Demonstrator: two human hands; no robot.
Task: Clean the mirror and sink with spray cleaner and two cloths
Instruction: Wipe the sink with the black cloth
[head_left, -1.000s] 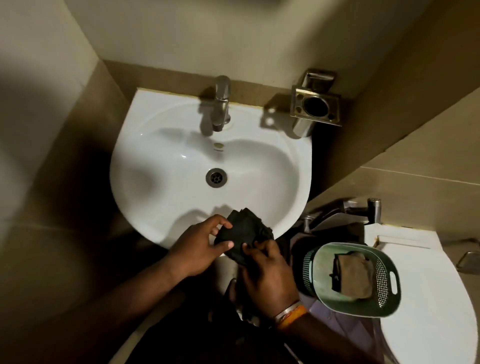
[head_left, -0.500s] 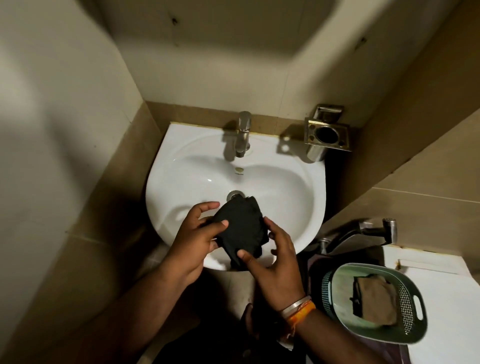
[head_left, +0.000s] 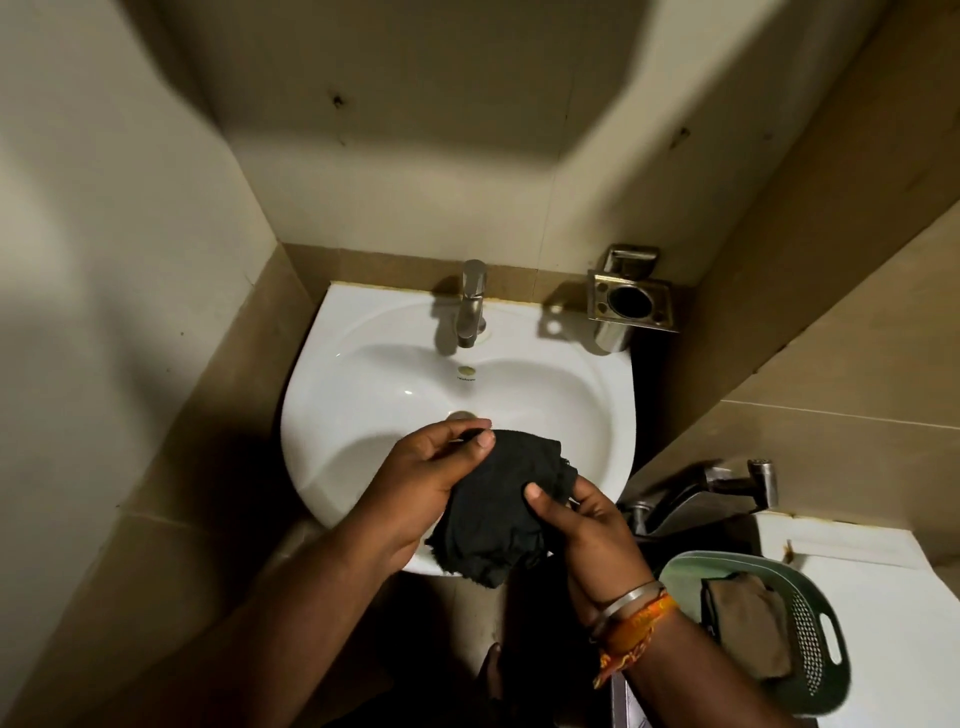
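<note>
hands: both grip black cloth (head_left: 501, 512) | drain (head_left: 461, 415) — seemingly half-hidden

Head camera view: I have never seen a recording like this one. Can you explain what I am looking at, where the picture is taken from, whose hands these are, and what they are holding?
No machine here: a person wears a wide-angle camera on the head, looking forward and down, so the two arms entering from the bottom are the wearer's own. The view bends at the edges because of the lens.

Below is a white wash basin with a steel tap at the back and a steel tumbler holder on the wall beside it. Both hands hold one bunched black cloth over the basin's front edge: the left hand pinches its upper part, the right hand, with bangles at the wrist, grips its right side.

At lower right a green plastic basket holds a brown cloth. No spray bottle or mirror shows.
</note>
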